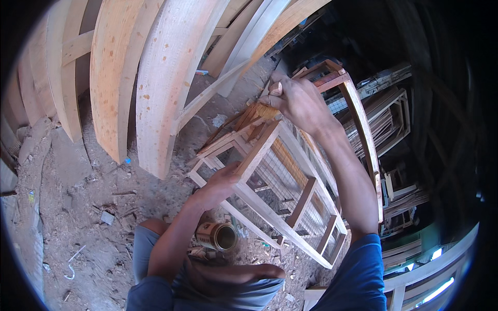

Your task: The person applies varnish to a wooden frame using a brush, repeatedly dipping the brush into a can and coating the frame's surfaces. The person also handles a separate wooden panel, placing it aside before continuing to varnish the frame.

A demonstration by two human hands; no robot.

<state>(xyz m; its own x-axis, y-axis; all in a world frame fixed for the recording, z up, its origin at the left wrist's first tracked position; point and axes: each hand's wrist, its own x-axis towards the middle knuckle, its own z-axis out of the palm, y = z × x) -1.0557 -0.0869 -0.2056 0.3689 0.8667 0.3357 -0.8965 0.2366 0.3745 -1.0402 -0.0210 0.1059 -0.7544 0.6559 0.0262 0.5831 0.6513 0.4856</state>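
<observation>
A slatted wooden frame (264,147) with wire mesh inside it stands tilted in front of me. My left hand (220,184) is closed round its near left corner, with the fingers partly hidden behind the wood. Above the frame's far end, my right hand (301,103) is curled with the fingers bent inward. Whatever it may hold is too blurred and covered to name. Below my left forearm, an open tin can (224,237) lies tipped beside my knee, its round mouth facing me.
Large curved planks (166,78) lean at the upper left, joined by thin crosspieces. A reddish-brown wooden frame (360,129) stands just right of my right arm. Farther right are stacked wooden pieces (376,129). Wood scraps and shavings litter the dirt floor (88,223).
</observation>
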